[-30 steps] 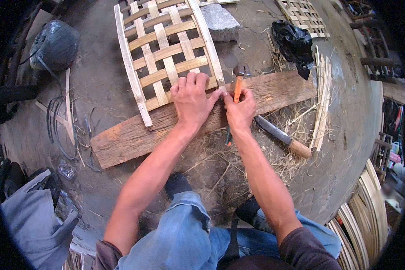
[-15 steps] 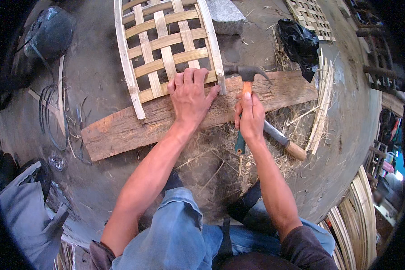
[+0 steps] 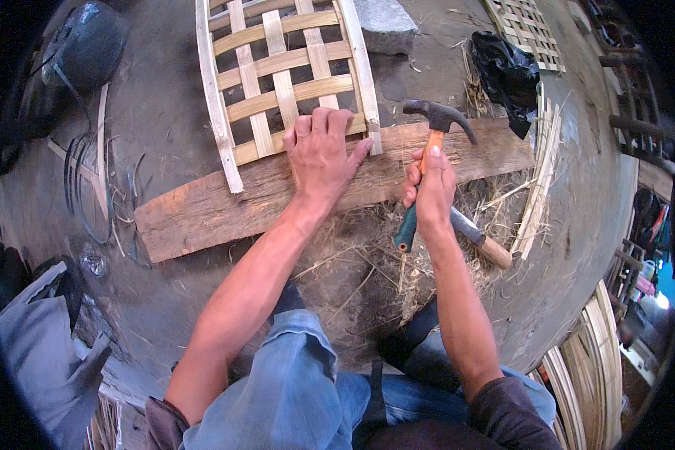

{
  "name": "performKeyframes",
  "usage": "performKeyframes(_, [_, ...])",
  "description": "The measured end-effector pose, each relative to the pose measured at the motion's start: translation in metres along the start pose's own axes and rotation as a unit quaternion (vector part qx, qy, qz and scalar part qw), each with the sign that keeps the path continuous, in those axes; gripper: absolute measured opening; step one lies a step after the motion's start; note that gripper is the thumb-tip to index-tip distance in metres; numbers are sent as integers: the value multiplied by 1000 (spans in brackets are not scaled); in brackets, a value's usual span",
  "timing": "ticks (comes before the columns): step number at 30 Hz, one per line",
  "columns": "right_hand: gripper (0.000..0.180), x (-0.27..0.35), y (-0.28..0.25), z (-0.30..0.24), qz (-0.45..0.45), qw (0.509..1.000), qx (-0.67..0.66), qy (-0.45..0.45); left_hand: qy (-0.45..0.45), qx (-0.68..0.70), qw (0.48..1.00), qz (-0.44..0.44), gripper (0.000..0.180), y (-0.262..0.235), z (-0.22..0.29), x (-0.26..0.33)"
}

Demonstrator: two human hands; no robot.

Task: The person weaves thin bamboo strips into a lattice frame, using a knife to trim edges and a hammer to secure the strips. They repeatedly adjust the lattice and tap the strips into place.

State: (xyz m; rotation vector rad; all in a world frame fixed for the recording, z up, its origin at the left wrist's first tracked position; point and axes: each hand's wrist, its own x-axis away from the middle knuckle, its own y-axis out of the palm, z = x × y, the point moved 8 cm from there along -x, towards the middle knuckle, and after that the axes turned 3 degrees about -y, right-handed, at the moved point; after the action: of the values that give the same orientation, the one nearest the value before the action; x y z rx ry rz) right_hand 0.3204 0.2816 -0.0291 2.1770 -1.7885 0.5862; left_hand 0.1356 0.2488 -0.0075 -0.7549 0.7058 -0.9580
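A woven panel of pale bamboo strips point(image 3: 285, 91) between two wooden side rails stretches away from me, its near end resting on a rough wooden plank point(image 3: 191, 221). My left hand point(image 3: 319, 154) is closed over the panel's nearest cross strip, with its thumb beside the right rail. In my right hand point(image 3: 433, 187) is a claw hammer point(image 3: 444, 116) with an orange and green handle, gripped partway along it. The hammer's dark head is apart from the right rail, above the plank. Beneath my right wrist, a blade with a wooden handle point(image 3: 495, 253) lies among shavings.
A grey stone block point(image 3: 385, 26) stands behind the panel's right rail. Black plastic point(image 3: 505, 71) and split strips point(image 3: 538, 184) lie to the right, with another woven panel point(image 3: 525, 30) beyond. Coiled strapping point(image 3: 82, 191) and a dark plastic-wrapped bundle point(image 3: 90, 45) are at left.
The hammer head has moved right, away from the panel's right rail, along with my right hand. My left hand keeps its hold on the panel. The whole view has shifted slightly.
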Motion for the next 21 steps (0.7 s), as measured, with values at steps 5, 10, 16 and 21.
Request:
performKeyframes(5, [42,-2,0,0,-18,1000,-1,-5,-2,-10,1000,-4,46,2,-3,2])
performKeyframes(10, [39,-5,4,3,-61,997,37,26,-7,0,1000,-9,46,4,-2,1])
performKeyframes(16, [38,-2,9,6,-89,995,30,43,-5,-7,1000,-8,46,3,-5,2])
performKeyframes(21, [37,-3,7,-2,-62,998,14,17,-1,-16,1000,-2,46,3,-3,0])
